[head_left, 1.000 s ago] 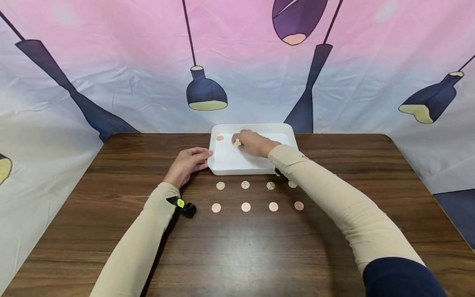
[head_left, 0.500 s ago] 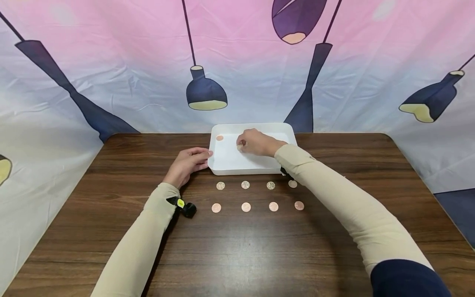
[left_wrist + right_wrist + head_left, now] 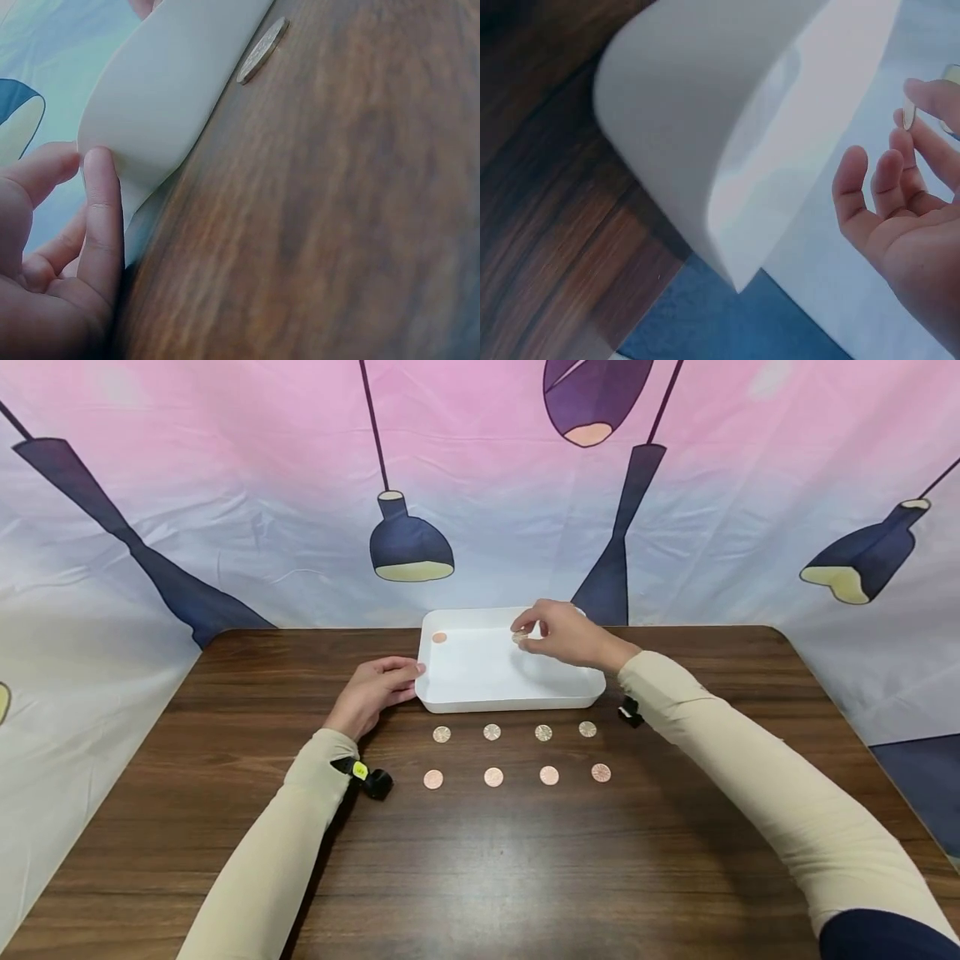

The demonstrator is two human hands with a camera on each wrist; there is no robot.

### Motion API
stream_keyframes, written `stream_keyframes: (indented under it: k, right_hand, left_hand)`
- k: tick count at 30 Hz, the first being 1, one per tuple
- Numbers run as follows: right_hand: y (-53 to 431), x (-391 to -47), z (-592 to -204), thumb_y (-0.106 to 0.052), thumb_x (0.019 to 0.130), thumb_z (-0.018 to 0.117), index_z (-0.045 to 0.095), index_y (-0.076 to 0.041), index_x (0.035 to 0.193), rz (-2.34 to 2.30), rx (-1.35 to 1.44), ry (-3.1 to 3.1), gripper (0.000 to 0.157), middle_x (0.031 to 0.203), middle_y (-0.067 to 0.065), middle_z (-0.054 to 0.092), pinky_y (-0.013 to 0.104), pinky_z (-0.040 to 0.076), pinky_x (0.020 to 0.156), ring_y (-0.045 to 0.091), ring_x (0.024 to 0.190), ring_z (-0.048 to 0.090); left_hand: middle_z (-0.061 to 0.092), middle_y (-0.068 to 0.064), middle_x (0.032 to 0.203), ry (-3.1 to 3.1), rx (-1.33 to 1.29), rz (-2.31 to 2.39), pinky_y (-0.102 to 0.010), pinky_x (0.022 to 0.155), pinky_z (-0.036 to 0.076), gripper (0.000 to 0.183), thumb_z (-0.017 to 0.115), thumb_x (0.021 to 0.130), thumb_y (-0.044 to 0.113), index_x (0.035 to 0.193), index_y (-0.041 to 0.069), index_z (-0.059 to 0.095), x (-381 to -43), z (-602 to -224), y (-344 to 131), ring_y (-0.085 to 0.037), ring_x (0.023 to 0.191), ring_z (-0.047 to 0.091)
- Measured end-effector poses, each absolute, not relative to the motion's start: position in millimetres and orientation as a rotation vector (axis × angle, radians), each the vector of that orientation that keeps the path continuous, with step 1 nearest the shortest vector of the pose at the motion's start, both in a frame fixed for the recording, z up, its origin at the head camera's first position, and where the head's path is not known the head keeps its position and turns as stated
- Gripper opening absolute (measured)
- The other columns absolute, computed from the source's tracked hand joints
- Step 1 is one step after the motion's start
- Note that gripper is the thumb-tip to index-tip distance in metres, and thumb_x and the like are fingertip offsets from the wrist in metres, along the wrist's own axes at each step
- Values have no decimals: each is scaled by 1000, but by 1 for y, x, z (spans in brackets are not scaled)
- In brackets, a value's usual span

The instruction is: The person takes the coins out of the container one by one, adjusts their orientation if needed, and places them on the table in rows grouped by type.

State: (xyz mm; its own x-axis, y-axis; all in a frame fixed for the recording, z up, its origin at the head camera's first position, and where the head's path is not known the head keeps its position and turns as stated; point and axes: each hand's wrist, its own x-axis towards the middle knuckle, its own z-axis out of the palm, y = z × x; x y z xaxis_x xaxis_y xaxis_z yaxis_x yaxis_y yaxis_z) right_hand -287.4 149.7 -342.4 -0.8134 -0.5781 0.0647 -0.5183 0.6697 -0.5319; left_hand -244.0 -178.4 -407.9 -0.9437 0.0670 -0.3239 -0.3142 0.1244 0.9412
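Observation:
My right hand (image 3: 566, 631) pinches a pale gold coin (image 3: 519, 637) between thumb and fingertips over the white tray (image 3: 480, 699). Edge-on, the held coin (image 3: 909, 114) appears in the right wrist view, the other fingers loosely bent below it. With its thumb and fingers, my left hand (image 3: 375, 693) holds the tray's left side; in the left wrist view its fingertips (image 3: 99, 161) lie on the corner wall. One copper-coloured coin (image 3: 439, 637) lies in the tray's far left corner. In front of the tray are a row of gold coins (image 3: 492, 732) and a nearer row of copper-coloured coins (image 3: 493, 777).
The tray stands at the far edge of the brown wooden table (image 3: 480, 877). A cloth backdrop (image 3: 300, 527) printed with lamps hangs right behind it. A black wrist camera (image 3: 377, 784) sits on the left sleeve.
My right hand has lifted off the tray floor and moved right with the gold coin. The rightmost gold coin in the row is now uncovered. My left hand stays at the tray.

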Motion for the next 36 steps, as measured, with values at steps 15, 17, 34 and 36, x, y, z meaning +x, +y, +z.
stream_keyframes:
  k: [15, 17, 34, 36]
  right_hand:
    - [226, -222, -347, -10, 95, 78, 76, -7, 121, -887, -951, 2902, 26, 98, 5, 68, 32, 49, 72, 19, 81, 59]
    - [235, -212, -350, -10, 96, 78, 76, -8, 121, -905, -926, 2895, 26, 94, 3, 65, 30, 49, 71, 17, 79, 58]
    - [291, -173, -381, -7, 94, 78, 77, -11, 113, -722, -808, 2927, 20, 95, -5, 66, 31, 51, 74, 13, 85, 60]
    - [293, -173, -383, -7, 94, 78, 78, -12, 112, -679, -807, 2922, 19, 93, -5, 65, 31, 50, 73, 12, 83, 59]
  left_hand:
    - [65, 0, 105, 2117, -229, 1877, -16, 80, 59, 46, 74, 100, 23, 136, -3, 61, -247, -409, -174, -6, 86, 63]
    - [65, 0, 104, 2117, -235, 1877, -16, 80, 59, 47, 74, 100, 23, 136, -3, 60, -247, -410, -175, -5, 86, 64]
    - [65, 2, 103, 2110, -234, 1893, -16, 80, 59, 41, 74, 100, 22, 132, -1, 61, -246, -409, -177, -5, 86, 64]
    - [65, 2, 105, 2112, -238, 1886, -16, 80, 59, 42, 74, 101, 23, 133, -1, 61, -246, -409, -177, -5, 86, 64]
